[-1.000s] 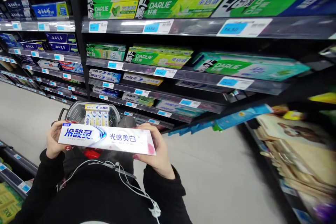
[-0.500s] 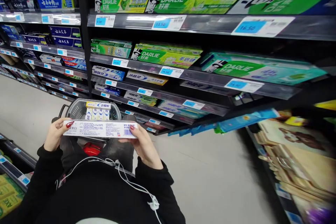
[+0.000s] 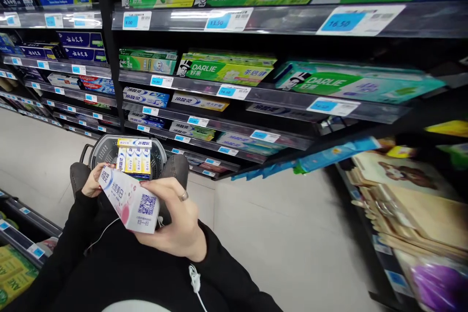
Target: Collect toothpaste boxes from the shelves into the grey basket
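Both hands hold one white toothpaste box (image 3: pixel 126 197), tilted so that its near end, with a QR code, points up toward me. My right hand (image 3: pixel 179 217) grips that near end between thumb and fingers; a ring shows on one finger. At the far end, my left hand (image 3: pixel 94 181) is closed around the box, its fingers partly hidden. Just beyond the box stands a grey shopping basket (image 3: pixel 159 153) between my knees. Inside it are several yellow-and-white toothpaste boxes (image 3: pixel 137 160), one lying across the top of the others.
Shelves of toothpaste with price tags (image 3: pixel 228 19) rise in front, holding green Darlie boxes (image 3: pixel 226 70). To the right, wooden boards (image 3: pixel 420 204) and a purple package (image 3: pixel 440 285) sit on a low display. A lower shelf (image 3: pixel 25 219) runs along the left.
The toothpaste box has turned from lying level, with its printed back showing, to pointing end-on toward me. My right hand came nearer and swung round with it. The view shifted slightly.
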`<state>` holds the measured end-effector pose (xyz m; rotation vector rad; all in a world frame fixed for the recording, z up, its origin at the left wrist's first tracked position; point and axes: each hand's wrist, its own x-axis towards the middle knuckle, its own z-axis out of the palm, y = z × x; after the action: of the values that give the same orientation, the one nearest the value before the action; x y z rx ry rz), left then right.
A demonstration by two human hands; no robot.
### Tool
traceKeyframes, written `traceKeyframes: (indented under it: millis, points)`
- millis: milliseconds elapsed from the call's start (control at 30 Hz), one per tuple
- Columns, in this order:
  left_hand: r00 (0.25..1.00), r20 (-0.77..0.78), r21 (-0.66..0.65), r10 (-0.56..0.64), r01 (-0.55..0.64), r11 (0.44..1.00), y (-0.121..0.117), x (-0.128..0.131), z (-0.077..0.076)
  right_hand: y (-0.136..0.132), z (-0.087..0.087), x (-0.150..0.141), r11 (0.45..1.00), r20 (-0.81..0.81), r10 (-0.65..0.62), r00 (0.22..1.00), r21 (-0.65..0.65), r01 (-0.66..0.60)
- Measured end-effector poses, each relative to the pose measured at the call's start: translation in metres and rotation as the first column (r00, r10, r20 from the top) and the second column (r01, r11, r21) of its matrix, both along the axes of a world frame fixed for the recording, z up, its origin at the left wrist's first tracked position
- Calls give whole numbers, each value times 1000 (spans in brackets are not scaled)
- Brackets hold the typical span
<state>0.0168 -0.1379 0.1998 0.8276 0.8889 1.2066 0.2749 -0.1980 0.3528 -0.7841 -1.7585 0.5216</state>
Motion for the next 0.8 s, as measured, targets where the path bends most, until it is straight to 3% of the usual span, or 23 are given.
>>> traceKeyframes:
  millis: [133,233,367,500,567,667,800]
  points:
    - [999,-26,70,30,-28,997,-5,-8,-10,9,-9,17,999,24,42,999,-29,-41]
    - [988,-134,94,76,-64,994,-10,-20,-16,22,-41,43,980,98,78,992,-193,-58]
    - [933,-356,29,57,-50,998,-6,-25,-40,54,-129,69,876,104,86,991,-481,-26]
    - [892,-447,-118,73,-139,983,23,-16,-92,100,-231,67,745,38,19,999,-667,11]
    - [882,-462,-153,93,-183,971,46,-10,-121,126,-271,58,675,80,-36,996,-733,83]
    - [875,-474,-203,96,-215,955,83,-5,-158,161,-314,43,622,168,-95,981,-760,191]
    - [867,-491,-245,90,-236,940,127,0,-194,197,-350,29,570,276,-162,947,-757,318]
